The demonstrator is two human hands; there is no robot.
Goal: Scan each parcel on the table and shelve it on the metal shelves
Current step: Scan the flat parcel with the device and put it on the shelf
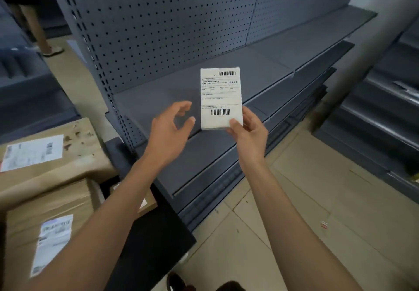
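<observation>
A small white parcel with a shipping label and two barcodes stands upright over the grey metal shelf. My right hand pinches its lower right corner, thumb on the label face. My left hand hovers just left of the parcel with fingers loosely curled, holding nothing and not touching it. Whether the parcel's bottom edge rests on the shelf I cannot tell.
A perforated grey back panel rises behind the shelf, with lower shelf tiers stepping down to the right. Brown cardboard parcels with labels lie at the left. Another person's leg and sandal show at the far left. More shelving stands right.
</observation>
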